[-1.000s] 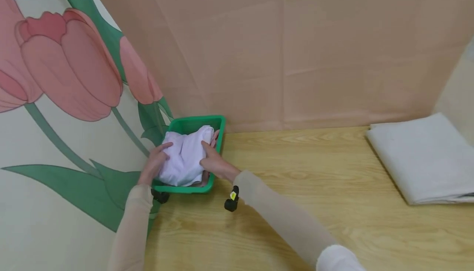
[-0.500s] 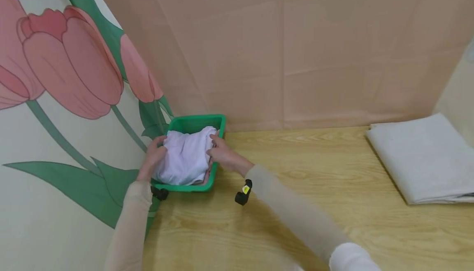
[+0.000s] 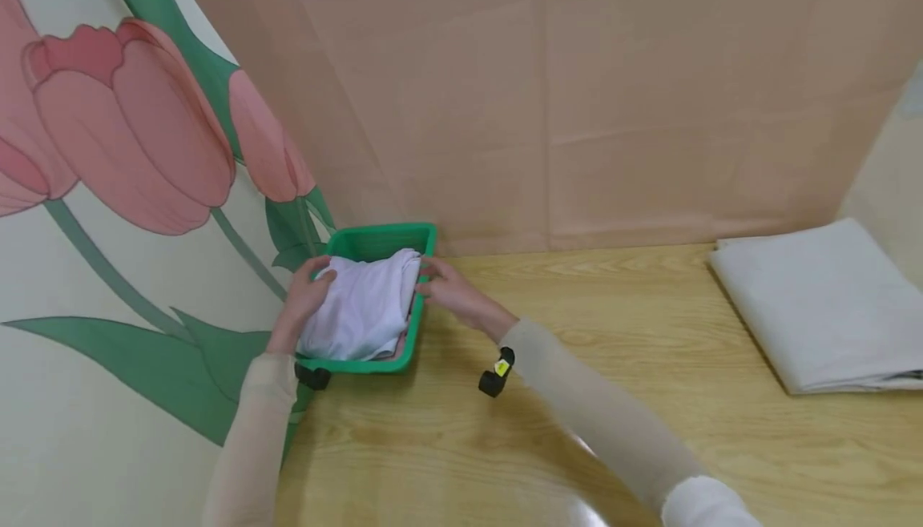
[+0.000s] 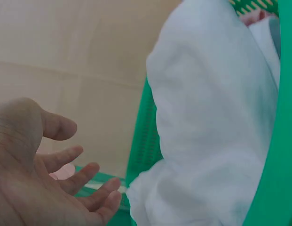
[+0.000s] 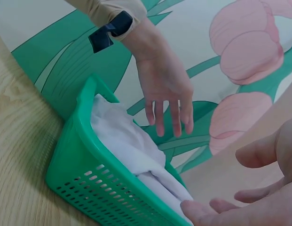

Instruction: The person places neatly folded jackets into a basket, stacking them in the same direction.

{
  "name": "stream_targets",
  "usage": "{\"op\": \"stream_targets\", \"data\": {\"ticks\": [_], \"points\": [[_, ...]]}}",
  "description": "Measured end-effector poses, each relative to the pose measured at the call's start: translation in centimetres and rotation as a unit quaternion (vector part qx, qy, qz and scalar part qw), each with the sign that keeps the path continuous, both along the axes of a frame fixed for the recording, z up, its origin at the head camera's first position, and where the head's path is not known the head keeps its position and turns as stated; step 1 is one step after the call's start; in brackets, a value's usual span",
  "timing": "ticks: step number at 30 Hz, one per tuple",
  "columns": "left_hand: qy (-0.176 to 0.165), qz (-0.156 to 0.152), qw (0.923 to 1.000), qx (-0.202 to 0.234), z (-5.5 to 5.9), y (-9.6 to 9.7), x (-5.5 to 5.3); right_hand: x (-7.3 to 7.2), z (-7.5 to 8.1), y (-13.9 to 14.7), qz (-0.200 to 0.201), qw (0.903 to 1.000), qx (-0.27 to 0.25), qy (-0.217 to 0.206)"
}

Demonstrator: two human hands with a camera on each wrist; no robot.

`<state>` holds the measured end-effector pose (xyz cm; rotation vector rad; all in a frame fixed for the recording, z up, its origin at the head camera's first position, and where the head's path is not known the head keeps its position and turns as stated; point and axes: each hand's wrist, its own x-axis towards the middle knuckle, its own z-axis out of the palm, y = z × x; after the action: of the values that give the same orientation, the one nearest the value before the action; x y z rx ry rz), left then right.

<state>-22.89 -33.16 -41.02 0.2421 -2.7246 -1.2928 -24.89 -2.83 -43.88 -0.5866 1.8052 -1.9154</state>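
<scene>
A folded white cloth lies in a green plastic basket, over some pinkish fabric that shows at its right edge. My left hand hovers by the basket's left side, fingers loosely spread and apart from the cloth; the left wrist view shows the same hand holding nothing. Just off the basket's right rim is my right hand, its fingertips near the cloth's corner. In the right wrist view the right hand's fingers are relaxed and parted.
A wall with painted tulips stands close on the left, and a pinkish-brown sheet hangs behind. On the wood-grain table, a folded white cloth bundle lies at the right.
Both hands have let go of the white cloth, which now sits lower in the basket. My right hand has drawn back to the right; the left has lifted slightly off the cloth.
</scene>
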Motion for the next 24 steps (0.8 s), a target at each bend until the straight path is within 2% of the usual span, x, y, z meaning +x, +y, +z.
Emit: {"op": "stream_targets", "data": {"ticks": [7, 12, 18, 24], "points": [[0.016, -0.031, 0.9990, 0.029, 0.8, 2.5, 0.2, 0.4, 0.3, 1.8, 0.001, 1.0000, -0.008, 0.006], [0.032, -0.048, 0.9982, 0.019, 1.1, 4.7, -0.2, 0.4, 0.5, 3.8, -0.003, 0.9997, 0.000, 0.025], [0.052, -0.059, 0.9966, 0.026, 0.5, 7.4, 0.1, 0.6, 0.0, 6.6, -0.010, 0.9994, -0.004, 0.033], [0.071, -0.074, 0.9936, 0.049, -0.3, 9.5, 0.7, 0.9, -1.0, 9.6, -0.026, 0.9990, 0.021, 0.031]]}}
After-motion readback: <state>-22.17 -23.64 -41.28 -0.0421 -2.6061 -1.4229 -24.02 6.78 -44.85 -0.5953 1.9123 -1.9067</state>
